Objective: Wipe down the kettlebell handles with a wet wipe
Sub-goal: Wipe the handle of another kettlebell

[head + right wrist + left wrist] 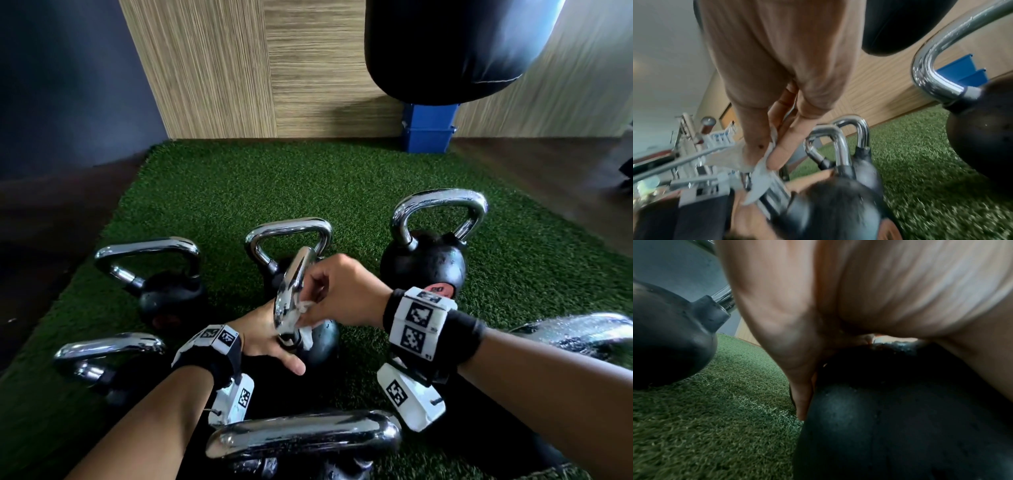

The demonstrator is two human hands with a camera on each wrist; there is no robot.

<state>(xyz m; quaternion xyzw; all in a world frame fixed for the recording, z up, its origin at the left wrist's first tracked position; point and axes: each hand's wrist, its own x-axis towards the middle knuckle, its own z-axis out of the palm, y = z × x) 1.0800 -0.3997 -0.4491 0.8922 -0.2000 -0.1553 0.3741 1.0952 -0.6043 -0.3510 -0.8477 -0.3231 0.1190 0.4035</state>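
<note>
Several black kettlebells with chrome handles stand on green turf. The middle one's handle faces me edge-on above its black ball. My right hand pinches a crumpled white wet wipe against the lower part of that handle; the right wrist view shows thumb and fingers of the right hand clamping the wipe. My left hand rests on the ball beside the handle's base, thumb stretched out. In the left wrist view its palm lies over the ball and one finger runs down its side.
More kettlebells ring the middle one: back left, back centre, back right, near left, front and right. A black punch bag hangs above a blue box by the wooden wall.
</note>
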